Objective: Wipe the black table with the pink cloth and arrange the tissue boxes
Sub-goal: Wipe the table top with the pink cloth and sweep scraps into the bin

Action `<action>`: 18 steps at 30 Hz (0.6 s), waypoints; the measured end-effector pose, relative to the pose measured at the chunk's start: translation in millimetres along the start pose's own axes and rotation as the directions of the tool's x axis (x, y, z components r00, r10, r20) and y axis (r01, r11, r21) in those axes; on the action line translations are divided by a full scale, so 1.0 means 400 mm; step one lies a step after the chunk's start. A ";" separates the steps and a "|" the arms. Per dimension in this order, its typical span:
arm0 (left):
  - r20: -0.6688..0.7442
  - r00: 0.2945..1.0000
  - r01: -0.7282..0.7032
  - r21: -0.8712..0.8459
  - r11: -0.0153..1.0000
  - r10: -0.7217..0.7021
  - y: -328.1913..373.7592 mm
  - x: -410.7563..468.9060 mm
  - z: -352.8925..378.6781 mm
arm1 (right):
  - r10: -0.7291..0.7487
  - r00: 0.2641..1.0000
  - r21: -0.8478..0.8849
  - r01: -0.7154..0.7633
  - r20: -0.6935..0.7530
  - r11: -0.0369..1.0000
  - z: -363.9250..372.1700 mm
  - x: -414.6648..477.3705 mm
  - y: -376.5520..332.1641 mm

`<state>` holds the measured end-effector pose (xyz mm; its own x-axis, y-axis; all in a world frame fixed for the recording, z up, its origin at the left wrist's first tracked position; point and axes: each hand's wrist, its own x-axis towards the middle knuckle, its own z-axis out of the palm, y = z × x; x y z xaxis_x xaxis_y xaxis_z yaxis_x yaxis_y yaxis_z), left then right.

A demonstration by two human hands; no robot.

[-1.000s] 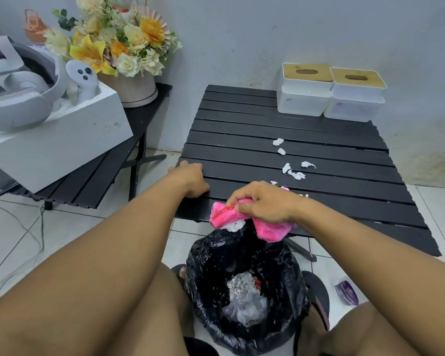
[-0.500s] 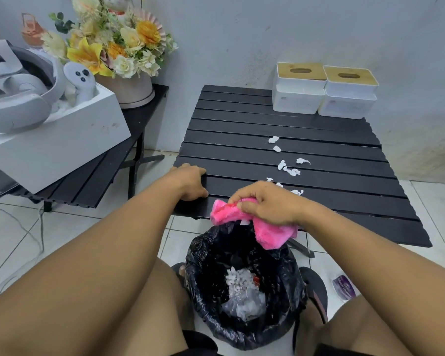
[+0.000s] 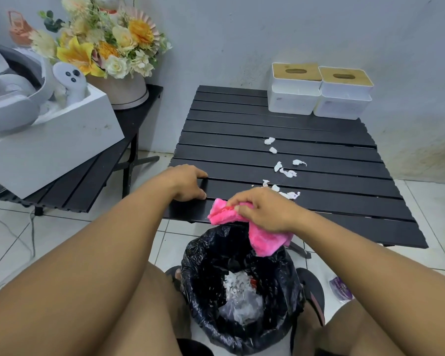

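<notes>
The right grip (image 3: 262,211) is closed round the cloth (image 3: 222,215), fingers and thumb curled and bunching the pink fabric. One end sticks out past the fingertips to its left, and the other hangs from under the palm. This grip sits at the near edge of the counter (image 3: 242,124), with the cloth partly on the last slat and partly off it. Straight below it the bin (image 3: 203,253), lined with a black bag, stands on the tiled floor. White scraps and clear plastic lie at the bin's bottom, and the cloth's hanging end dangles over its mouth.

The left grip (image 3: 188,182) lies just left of the right one, apart from the cloth and holding nothing. Its fingers are loosely stretched over the counter's near left corner.

Just beyond the right grip's knuckles a trail of paper bits (image 3: 285,172) starts and runs away from it across the slats. Far past them, at the counter's back right corner by the wall, two tissue boxes (image 3: 294,98) stand side by side, both white with wooden lids.

Well left of the left grip a second counter (image 3: 88,181) carries a white box (image 3: 49,150) with a headset (image 3: 8,109) and a controller (image 3: 71,80). Beyond the box stands a pot of flowers (image 3: 108,47).
</notes>
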<state>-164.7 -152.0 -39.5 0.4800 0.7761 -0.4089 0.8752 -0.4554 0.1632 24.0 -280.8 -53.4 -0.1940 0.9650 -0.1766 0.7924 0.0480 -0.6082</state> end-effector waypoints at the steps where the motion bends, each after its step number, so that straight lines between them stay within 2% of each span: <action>1: 0.002 1.000 -0.001 -0.006 1.000 0.001 0.002 -0.001 -0.002 | 0.005 1.000 0.001 -0.005 0.011 1.000 0.002 -0.005 -0.002; 9: 0.002 1.000 0.006 -0.018 1.000 -0.006 0.010 0.019 0.000 | -0.031 0.995 0.086 0.023 0.099 0.996 -0.001 -0.043 -0.029; 14: -0.008 0.999 -0.045 -0.079 0.996 0.045 0.045 0.049 -0.006 | 0.054 0.995 0.330 -0.022 -0.088 0.944 -0.150 -0.035 -0.030; 18: -0.036 0.999 -0.040 -0.059 0.997 0.038 0.074 0.087 -0.011 | 0.178 0.953 0.323 -0.092 -0.246 0.942 -0.306 -0.028 0.007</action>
<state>-121.8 -136.8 -44.9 0.5147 0.7735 -0.3698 0.8573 -0.4597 0.2316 99.2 -259.9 41.4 0.0984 0.9915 -0.0854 0.5771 -0.1268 -0.8068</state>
